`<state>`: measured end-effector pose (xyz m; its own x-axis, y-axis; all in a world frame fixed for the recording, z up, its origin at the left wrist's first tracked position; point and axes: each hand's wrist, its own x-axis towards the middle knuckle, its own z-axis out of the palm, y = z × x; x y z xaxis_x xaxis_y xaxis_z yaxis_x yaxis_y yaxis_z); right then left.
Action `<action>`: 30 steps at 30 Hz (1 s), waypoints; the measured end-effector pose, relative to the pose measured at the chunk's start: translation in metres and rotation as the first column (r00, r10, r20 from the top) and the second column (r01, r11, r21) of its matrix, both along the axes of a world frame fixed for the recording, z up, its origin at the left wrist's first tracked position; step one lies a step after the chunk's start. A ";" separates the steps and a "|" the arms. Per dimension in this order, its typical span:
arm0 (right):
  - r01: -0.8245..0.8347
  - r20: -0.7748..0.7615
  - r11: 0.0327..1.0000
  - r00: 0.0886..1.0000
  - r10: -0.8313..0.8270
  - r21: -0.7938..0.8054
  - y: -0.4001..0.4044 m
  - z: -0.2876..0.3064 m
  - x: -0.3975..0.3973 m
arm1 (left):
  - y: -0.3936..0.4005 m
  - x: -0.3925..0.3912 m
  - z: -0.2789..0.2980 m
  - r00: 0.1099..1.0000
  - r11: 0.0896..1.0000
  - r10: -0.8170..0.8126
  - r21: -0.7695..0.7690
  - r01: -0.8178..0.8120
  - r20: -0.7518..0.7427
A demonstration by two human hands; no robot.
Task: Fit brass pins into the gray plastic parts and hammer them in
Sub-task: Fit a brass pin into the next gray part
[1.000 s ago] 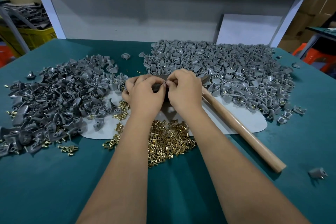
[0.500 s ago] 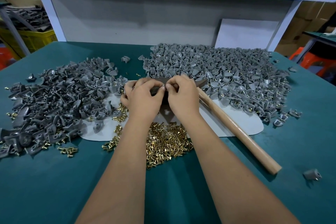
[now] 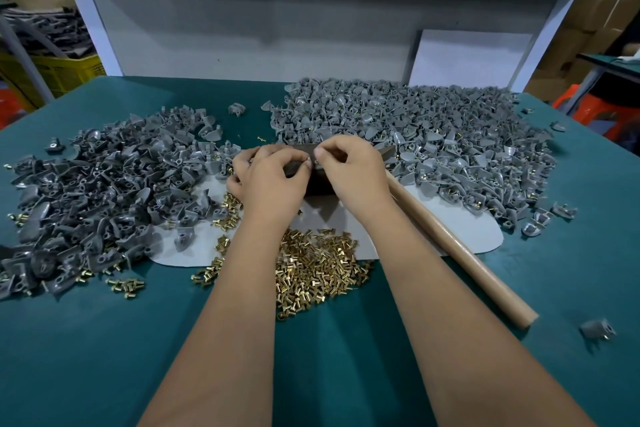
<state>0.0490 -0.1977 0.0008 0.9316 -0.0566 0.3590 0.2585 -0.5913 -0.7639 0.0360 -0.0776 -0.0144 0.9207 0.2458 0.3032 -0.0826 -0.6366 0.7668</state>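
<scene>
My left hand [image 3: 273, 180] and my right hand [image 3: 349, 173] meet fingertip to fingertip over a dark block [image 3: 317, 184] on the white mat [image 3: 460, 236]. The left hand's curled fingers hold a gray plastic part [image 3: 309, 160], mostly hidden. The right thumb and forefinger pinch a small brass pin against it, and the pin is barely visible. A heap of loose brass pins [image 3: 315, 267] lies just below my wrists. The hammer [image 3: 457, 250] lies to the right, wooden handle toward me and head behind my right hand.
Gray plastic parts form a large heap at the right [image 3: 433, 135] and a darker heap at the left [image 3: 104, 191]. A stray part [image 3: 595, 329] lies near the handle's end. Behind the green table stand a gray wall panel and a white frame post [image 3: 90, 21].
Both hands have stayed together over the block, with only slight finger movement at the pinch. The hammer and the heaps have not moved.
</scene>
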 end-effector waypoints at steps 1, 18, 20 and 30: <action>0.008 0.019 0.999 1.000 -0.007 -0.034 0.001 -0.001 0.001 | 0.000 0.000 0.000 1.000 1.000 0.001 0.007 -0.001 0.002; 0.074 -0.091 0.997 0.993 -0.072 0.008 0.006 0.003 0.003 | -0.002 -0.003 0.002 1.000 0.999 0.022 0.036 -0.021 -0.020; 0.078 -0.050 0.997 0.996 -0.077 0.022 0.008 -0.001 -0.001 | -0.002 -0.004 0.002 0.999 0.999 0.023 0.030 -0.022 -0.026; 0.038 -0.029 0.937 0.999 -0.029 0.348 -0.001 -0.008 -0.006 | 0.000 -0.003 0.006 0.998 0.998 -0.004 -0.057 0.000 -0.064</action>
